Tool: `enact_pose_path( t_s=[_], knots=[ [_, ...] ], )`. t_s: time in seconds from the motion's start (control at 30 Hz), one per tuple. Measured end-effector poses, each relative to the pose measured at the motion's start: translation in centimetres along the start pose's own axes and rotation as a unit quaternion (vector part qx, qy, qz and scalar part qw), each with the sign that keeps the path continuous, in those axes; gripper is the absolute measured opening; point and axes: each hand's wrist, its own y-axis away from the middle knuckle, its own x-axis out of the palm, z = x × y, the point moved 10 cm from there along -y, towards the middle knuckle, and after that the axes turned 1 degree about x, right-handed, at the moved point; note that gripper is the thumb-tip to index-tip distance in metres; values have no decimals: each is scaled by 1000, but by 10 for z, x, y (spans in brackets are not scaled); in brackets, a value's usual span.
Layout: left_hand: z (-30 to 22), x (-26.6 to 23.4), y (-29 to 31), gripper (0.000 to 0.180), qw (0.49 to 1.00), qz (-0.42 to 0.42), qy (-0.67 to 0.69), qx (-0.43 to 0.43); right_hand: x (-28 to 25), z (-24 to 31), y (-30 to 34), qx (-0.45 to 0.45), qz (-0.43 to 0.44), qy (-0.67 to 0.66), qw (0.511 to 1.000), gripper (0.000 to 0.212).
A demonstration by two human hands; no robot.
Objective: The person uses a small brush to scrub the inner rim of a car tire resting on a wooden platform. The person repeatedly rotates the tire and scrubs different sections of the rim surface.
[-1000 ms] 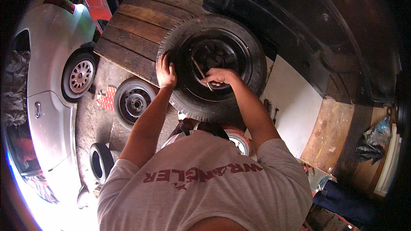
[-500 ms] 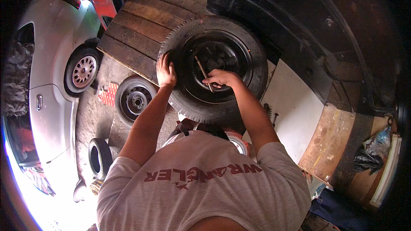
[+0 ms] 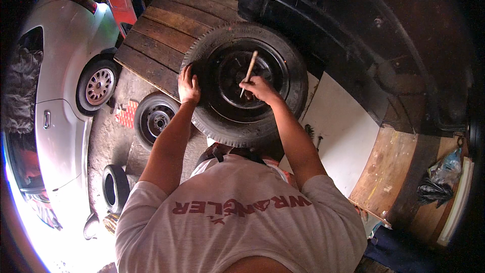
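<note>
At the near edge of the plank worktop, a large black wheel, face up, presumably for reach into its middle. Along its left side, left hand laid flat, grasping nothing, probably for steadying. Over the middle, right hand clenched round a slim stick, perhaps for control.

Black tyre, tan stick, silver car
</note>
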Motion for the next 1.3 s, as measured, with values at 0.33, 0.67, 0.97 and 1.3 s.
enact_pose_path(
  t_s=[0.33, 0.67, 0.97, 1.3],
  knots=[
    [4, -2, -1, 46, 1000, -4, 4, -13, -28, 4, -15, -121, -150, -52, 980, 16],
    [-7, 1, 4, 48, 999, 30, 5, -9, -38, 31, -49, -122, -287, 208, 927, 19],
    [-10, 8, -2, 53, 995, 101, 5, -23, -27, 45, -41, -104, -292, 316, 897, 16],
    [-2, 27, -52, 52, 983, 172, 19, 57, -34, 24, -30, -43, -345, 229, 909, 12]
  ],
)
